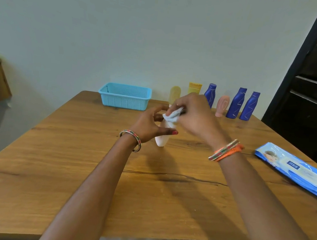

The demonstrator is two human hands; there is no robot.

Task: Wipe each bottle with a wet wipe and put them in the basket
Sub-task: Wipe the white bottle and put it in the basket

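One white bottle (161,139) is held above the bench (72,160) in the left hand (149,126), while the right hand (193,113) presses a wipe (171,116) on its top. Six bottles (234,103) stand beyond the right hand, the basket (124,96) beyond the left, and the wipes pack (294,169) lies right of the right hand.

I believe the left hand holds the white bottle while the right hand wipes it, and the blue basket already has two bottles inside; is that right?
Not quite: in the head view the blue basket shows no bottles inside. The rest stands: the left hand holds the white bottle while the right hand wipes it with the wet wipe.
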